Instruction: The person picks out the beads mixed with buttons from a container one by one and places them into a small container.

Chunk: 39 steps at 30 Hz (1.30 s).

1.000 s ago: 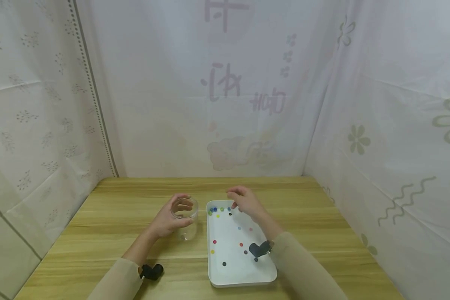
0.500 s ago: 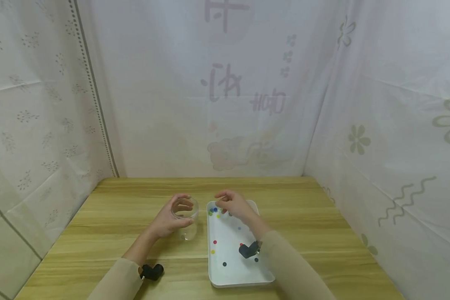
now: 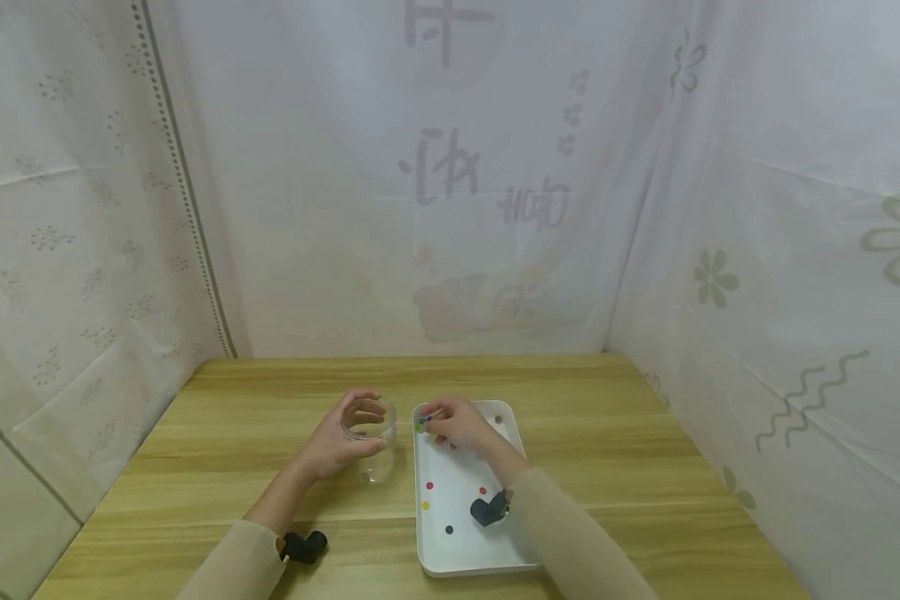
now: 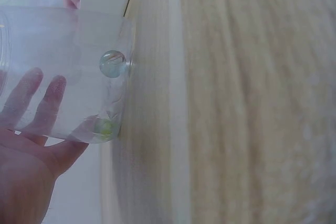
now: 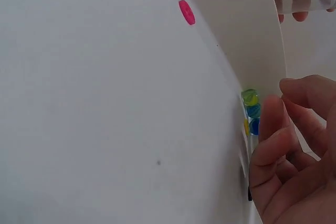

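Note:
My left hand [image 3: 342,437] grips a clear jar [image 3: 375,458] upright on the table, thumb and fingers around its upper part. Inside, at the bottom, lie a clear marble [image 4: 113,64] and a yellow-green marble [image 4: 104,127]. My right hand [image 3: 461,427] is over the far left corner of a white tray [image 3: 461,550], fingers loosely bent, with nothing visible between them. Right beside its fingertips, a green marble [image 5: 251,97], a teal marble [image 5: 253,111] and a blue marble [image 5: 255,126] sit against the tray wall. A yellow piece [image 5: 246,127] shows next to them.
Small buttons lie scattered in the tray: a pink one [image 5: 187,12], a yellow one [image 3: 425,505], a black one [image 3: 449,530], a red one [image 3: 482,491] and a brown one [image 3: 498,419]. Patterned curtains [image 3: 420,250] enclose the wooden table [image 3: 270,379] at the back and sides.
My right hand has moved left and lower, from the tray's far edge to the marbles in its far left corner. My left hand and the jar have stayed in place.

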Each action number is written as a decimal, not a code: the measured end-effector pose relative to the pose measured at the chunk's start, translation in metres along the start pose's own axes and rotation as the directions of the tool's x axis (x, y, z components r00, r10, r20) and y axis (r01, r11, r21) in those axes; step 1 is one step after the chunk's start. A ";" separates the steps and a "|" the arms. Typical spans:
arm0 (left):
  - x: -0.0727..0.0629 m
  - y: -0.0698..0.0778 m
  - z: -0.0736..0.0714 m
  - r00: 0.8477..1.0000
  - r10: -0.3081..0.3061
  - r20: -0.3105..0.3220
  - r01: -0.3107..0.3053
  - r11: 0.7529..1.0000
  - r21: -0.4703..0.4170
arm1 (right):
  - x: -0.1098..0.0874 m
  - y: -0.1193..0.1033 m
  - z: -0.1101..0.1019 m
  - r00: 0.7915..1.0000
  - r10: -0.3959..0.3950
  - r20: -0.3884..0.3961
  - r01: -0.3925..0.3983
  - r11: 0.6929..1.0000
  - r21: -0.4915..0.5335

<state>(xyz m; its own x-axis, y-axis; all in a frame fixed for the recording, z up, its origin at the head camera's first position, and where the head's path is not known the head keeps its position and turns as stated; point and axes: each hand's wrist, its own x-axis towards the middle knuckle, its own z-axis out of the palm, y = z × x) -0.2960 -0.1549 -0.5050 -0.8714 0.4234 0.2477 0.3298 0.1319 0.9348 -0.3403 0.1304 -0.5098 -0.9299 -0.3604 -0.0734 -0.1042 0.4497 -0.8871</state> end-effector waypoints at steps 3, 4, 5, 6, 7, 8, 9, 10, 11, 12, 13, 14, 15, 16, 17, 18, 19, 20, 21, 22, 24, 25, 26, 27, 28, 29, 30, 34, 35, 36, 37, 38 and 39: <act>-0.001 0.000 0.000 1.000 0.006 0.003 -0.006 1.000 -0.008 | -0.001 0.003 0.003 1.000 0.007 0.016 -0.006 1.000 -0.013; -0.001 0.000 0.000 1.000 0.008 0.005 -0.008 1.000 -0.008 | -0.002 0.003 0.003 1.000 0.007 0.021 -0.006 1.000 -0.019; -0.001 0.000 0.000 1.000 0.009 0.005 -0.009 1.000 -0.008 | -0.002 0.004 0.004 1.000 0.006 0.026 -0.005 1.000 -0.026; -0.001 0.000 0.000 1.000 0.010 0.005 -0.010 1.000 -0.006 | -0.002 0.004 0.004 1.000 0.002 0.031 -0.001 1.000 -0.031; -0.001 0.000 0.000 1.000 0.010 0.005 -0.010 1.000 -0.005 | -0.002 0.005 0.005 0.999 0.005 0.033 -0.004 0.999 -0.036; -0.001 0.000 0.000 1.000 0.010 0.004 -0.010 1.000 -0.005 | -0.002 0.006 0.005 0.999 0.004 0.036 -0.002 0.999 -0.038; -0.001 0.000 0.000 1.000 0.009 0.003 -0.009 1.000 -0.007 | -0.002 0.006 0.005 0.999 0.003 0.039 -0.002 0.999 -0.042; -0.001 0.000 0.000 1.000 0.009 0.003 -0.009 1.000 -0.007 | -0.001 0.007 0.005 0.999 0.003 0.040 -0.001 0.999 -0.043; -0.001 0.000 0.000 1.000 0.009 0.002 -0.009 1.000 -0.007 | -0.001 0.008 0.006 0.999 0.003 0.041 -0.001 0.999 -0.045; -0.001 0.000 0.000 1.000 0.008 0.002 -0.008 1.000 -0.007 | -0.001 0.008 0.006 0.999 0.004 0.040 -0.002 0.999 -0.047; -0.001 0.000 0.000 1.000 0.008 0.002 -0.008 1.000 -0.008 | 0.000 0.009 0.006 0.999 0.004 0.038 -0.002 0.999 -0.050; -0.001 0.000 0.000 1.000 0.007 0.002 -0.007 1.000 -0.009 | 0.000 0.010 0.006 0.999 0.002 0.037 -0.001 0.999 -0.053; -0.001 0.000 0.000 1.000 0.006 0.002 -0.006 1.000 -0.007 | 0.001 0.010 0.006 0.999 0.002 0.035 0.000 0.998 -0.055; -0.001 0.000 -0.001 1.000 0.005 0.002 -0.005 1.000 -0.003 | 0.001 0.011 0.006 0.999 -0.001 0.034 0.003 0.998 -0.056; -0.001 0.000 -0.001 1.000 0.005 0.002 -0.005 1.000 -0.003 | 0.001 0.011 0.007 0.999 -0.004 0.032 0.006 0.998 -0.058; -0.001 -0.001 -0.001 1.000 0.005 0.003 -0.005 1.000 -0.002 | 0.002 0.012 0.007 0.999 -0.007 0.031 0.009 0.998 -0.061; -0.001 -0.001 -0.001 1.000 0.004 0.003 -0.004 1.000 -0.001 | 0.002 0.013 0.007 0.999 -0.011 0.032 0.013 0.998 -0.062; -0.001 -0.001 -0.001 1.000 0.002 0.002 -0.002 1.000 0.000 | 0.002 0.013 0.007 0.999 -0.013 0.033 0.015 0.998 -0.062; -0.001 -0.001 -0.001 1.000 0.000 0.002 0.000 1.000 0.003 | 0.003 0.013 0.007 0.999 -0.014 0.034 0.016 0.998 -0.061; -0.001 -0.001 -0.001 1.000 -0.002 0.001 0.002 1.000 0.005 | 0.003 0.014 0.007 0.999 -0.016 0.035 0.018 0.998 -0.058; -0.001 0.000 -0.001 1.000 -0.004 0.000 0.004 1.000 0.006 | 0.002 0.013 0.007 0.999 -0.017 0.037 0.019 0.998 -0.058; -0.001 0.000 -0.001 1.000 -0.005 -0.001 0.005 1.000 0.007 | 0.002 0.013 0.007 0.999 -0.017 0.039 0.019 0.998 -0.059; -0.001 0.000 -0.001 1.000 -0.004 -0.002 0.004 1.000 0.008 | 0.002 0.013 0.008 0.999 -0.017 0.039 0.020 0.998 -0.061; -0.001 0.000 -0.001 1.000 -0.002 -0.003 0.002 1.000 0.008 | 0.002 0.013 0.008 0.999 -0.015 0.039 0.018 0.998 -0.067; -0.001 0.000 0.000 1.000 0.001 -0.003 -0.001 1.000 0.009 | 0.002 0.013 0.008 0.999 -0.014 0.039 0.017 0.997 -0.074; -0.001 0.000 0.000 1.000 0.005 -0.003 -0.004 1.000 0.009 | 0.002 0.013 0.008 0.999 -0.011 0.038 0.014 0.996 -0.083; 0.000 0.000 0.000 1.000 0.006 -0.004 -0.006 1.000 0.009 | 0.002 0.014 0.009 0.999 -0.008 0.036 0.011 0.996 -0.091; 0.000 0.000 0.000 1.000 0.010 -0.009 -0.010 1.000 0.019 | 0.001 0.012 0.010 1.000 0.005 0.030 -0.001 0.993 -0.121; 0.000 0.000 0.000 1.000 0.008 -0.010 -0.008 1.000 0.021 | 0.001 0.012 0.010 1.000 0.006 0.028 -0.003 0.992 -0.126; 0.000 0.000 0.000 1.000 0.006 -0.010 -0.006 1.000 0.021 | 0.000 0.011 0.010 1.000 0.008 0.027 -0.004 0.991 -0.132; 0.000 -0.001 0.000 1.000 0.004 -0.010 -0.003 1.000 0.022 | -0.001 0.010 0.010 1.000 0.009 0.026 -0.005 0.991 -0.136; -0.001 -0.001 0.000 1.000 0.001 -0.011 -0.001 1.000 0.023 | -0.001 0.010 0.011 1.000 0.009 0.025 -0.006 0.990 -0.138; -0.001 -0.001 0.000 1.000 -0.001 -0.011 0.001 1.000 0.022 | -0.001 0.010 0.011 1.000 0.010 0.024 -0.007 0.990 -0.140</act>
<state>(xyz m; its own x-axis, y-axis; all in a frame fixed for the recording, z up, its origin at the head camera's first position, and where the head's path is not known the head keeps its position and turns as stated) -0.2955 -0.1550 -0.5058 -0.8755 0.4138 0.2495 0.3366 0.1519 0.9293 -0.3366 0.1264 -0.5233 -0.9221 -0.3756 -0.0934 -0.1466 0.5624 -0.8138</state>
